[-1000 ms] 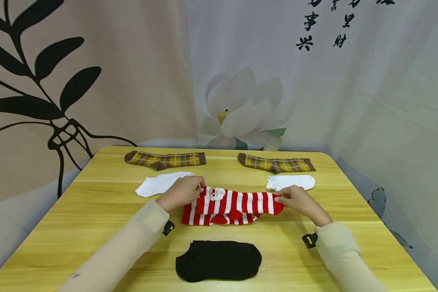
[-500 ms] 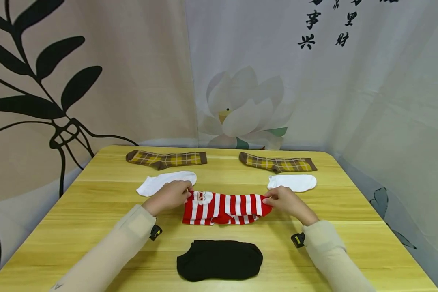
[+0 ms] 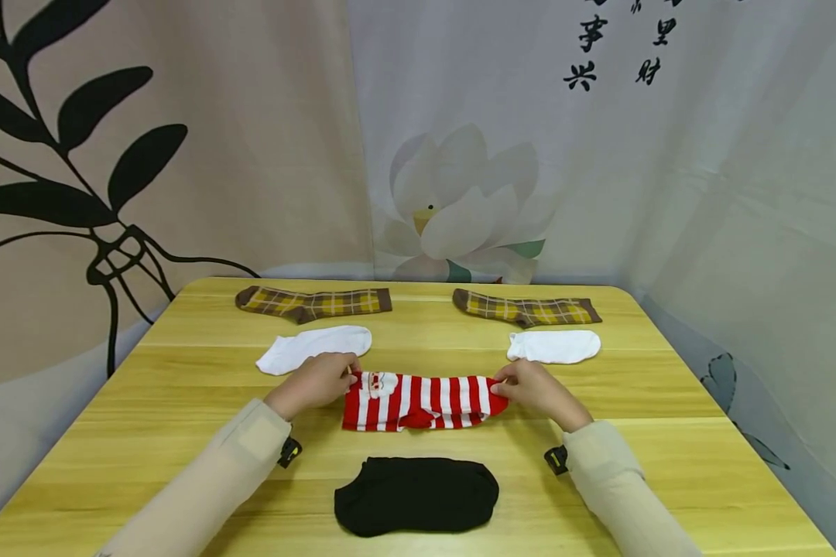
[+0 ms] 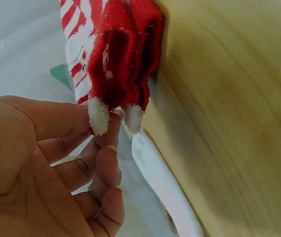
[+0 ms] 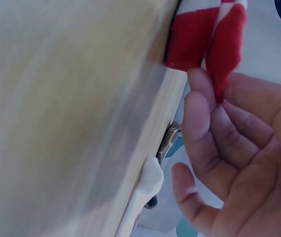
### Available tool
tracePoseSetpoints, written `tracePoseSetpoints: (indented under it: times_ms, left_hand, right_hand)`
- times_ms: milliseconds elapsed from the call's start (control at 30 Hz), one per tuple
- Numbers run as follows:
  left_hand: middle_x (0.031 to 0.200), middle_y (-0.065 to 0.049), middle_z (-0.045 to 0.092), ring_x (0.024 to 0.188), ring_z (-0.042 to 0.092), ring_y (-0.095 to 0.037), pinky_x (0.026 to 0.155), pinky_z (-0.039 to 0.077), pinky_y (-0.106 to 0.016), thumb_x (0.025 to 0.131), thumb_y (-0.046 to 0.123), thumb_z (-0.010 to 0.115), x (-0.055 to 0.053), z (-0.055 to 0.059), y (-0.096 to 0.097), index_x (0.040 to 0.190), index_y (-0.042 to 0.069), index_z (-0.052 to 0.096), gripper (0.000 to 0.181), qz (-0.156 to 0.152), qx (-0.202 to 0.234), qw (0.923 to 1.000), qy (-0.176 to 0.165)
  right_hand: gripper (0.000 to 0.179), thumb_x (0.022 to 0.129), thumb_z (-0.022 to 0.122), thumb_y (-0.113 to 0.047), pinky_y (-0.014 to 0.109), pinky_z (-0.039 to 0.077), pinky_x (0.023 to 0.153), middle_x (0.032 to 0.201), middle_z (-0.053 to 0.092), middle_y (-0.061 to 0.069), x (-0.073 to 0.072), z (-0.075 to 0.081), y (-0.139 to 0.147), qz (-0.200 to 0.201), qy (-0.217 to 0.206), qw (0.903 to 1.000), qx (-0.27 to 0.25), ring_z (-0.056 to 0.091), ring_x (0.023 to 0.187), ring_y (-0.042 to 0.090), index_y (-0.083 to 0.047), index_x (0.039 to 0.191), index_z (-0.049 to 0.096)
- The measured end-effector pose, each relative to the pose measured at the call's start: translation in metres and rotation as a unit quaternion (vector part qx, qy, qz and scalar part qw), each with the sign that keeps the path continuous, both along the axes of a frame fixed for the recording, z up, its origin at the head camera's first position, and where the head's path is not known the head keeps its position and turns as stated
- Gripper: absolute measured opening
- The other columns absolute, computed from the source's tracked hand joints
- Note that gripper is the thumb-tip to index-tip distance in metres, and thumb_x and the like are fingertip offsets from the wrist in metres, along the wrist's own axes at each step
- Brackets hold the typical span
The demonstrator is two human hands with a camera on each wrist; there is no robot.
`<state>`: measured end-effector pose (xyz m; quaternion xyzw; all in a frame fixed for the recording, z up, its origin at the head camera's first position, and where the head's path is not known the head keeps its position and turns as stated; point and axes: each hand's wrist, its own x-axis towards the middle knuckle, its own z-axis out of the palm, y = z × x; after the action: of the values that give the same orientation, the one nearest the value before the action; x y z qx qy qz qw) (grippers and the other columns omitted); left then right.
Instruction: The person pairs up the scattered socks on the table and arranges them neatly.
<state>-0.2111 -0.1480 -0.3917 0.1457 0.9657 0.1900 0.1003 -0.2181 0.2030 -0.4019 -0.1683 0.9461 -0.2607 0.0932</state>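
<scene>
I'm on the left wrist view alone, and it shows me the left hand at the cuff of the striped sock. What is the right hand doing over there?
Observer: The right hand is pinching the red toe end of the striped sock.
Operator: Good. Is anything lying on the near side, toward the person?
Observer: Yes, a black sock lies flat on the table, apart from the striped one.
Operator: Is there a white sock over on the right as well?
Observer: Yes, one white sock lies just beyond the right hand.
</scene>
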Motion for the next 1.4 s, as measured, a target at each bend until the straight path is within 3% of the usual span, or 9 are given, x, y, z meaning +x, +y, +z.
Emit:
tracePoseSetpoints:
  times_ms: [367, 700, 933, 1400]
  left_hand:
    - [0.081, 0.0, 0.061, 0.071, 0.05, -0.017, 0.072, 0.038, -0.037, 0.095, 0.013, 0.059, 0.002, -0.008, -0.002, 0.099, 0.011, 0.064, 0.007, 0.006, 0.007, 0.9999, 0.005]
    - [0.081, -0.001, 0.06, 0.071, 0.05, -0.016, 0.066, 0.041, -0.032, 0.094, 0.011, 0.061, 0.004, -0.016, -0.004, 0.098, 0.009, 0.065, 0.006, 0.008, 0.019, 0.9998, 0.005]
    - [0.089, -0.003, 0.064, 0.072, 0.05, -0.015, 0.067, 0.043, -0.031, 0.094, 0.012, 0.06, 0.006, -0.017, -0.003, 0.102, 0.007, 0.065, 0.011, 0.014, 0.025, 0.9996, -0.001]
    - [0.088, -0.004, 0.063, 0.072, 0.05, -0.015, 0.067, 0.043, -0.03, 0.093, 0.01, 0.061, 0.007, -0.023, -0.003, 0.102, 0.005, 0.065, 0.011, 0.028, 0.027, 0.9992, -0.005]
  right_hand:
    - [0.018, 0.09, 0.065, -0.011, 0.026, 0.046, 0.062, 0.082, 0.07, 0.006, -0.001, -0.008, -0.004, 0.004, -0.009, 0.9999, -0.009, 0.057, 0.07, 0.011, 0.002, 0.099, 0.072]
    - [0.016, 0.09, 0.065, -0.01, 0.026, 0.045, 0.061, 0.08, 0.069, 0.004, -0.001, -0.01, -0.007, 0.007, -0.018, 0.9998, -0.007, 0.054, 0.067, 0.01, 0.001, 0.099, 0.072]
    - [0.017, 0.091, 0.064, -0.011, 0.024, 0.043, 0.06, 0.077, 0.067, 0.002, -0.001, -0.012, -0.009, 0.023, -0.03, 0.9992, 0.01, 0.052, 0.064, 0.009, 0.0, 0.101, 0.071]
    - [0.016, 0.091, 0.064, -0.01, 0.025, 0.043, 0.06, 0.075, 0.064, 0.001, 0.004, -0.008, -0.012, 0.009, -0.038, 0.9991, 0.018, 0.051, 0.065, 0.011, 0.0, 0.102, 0.07]
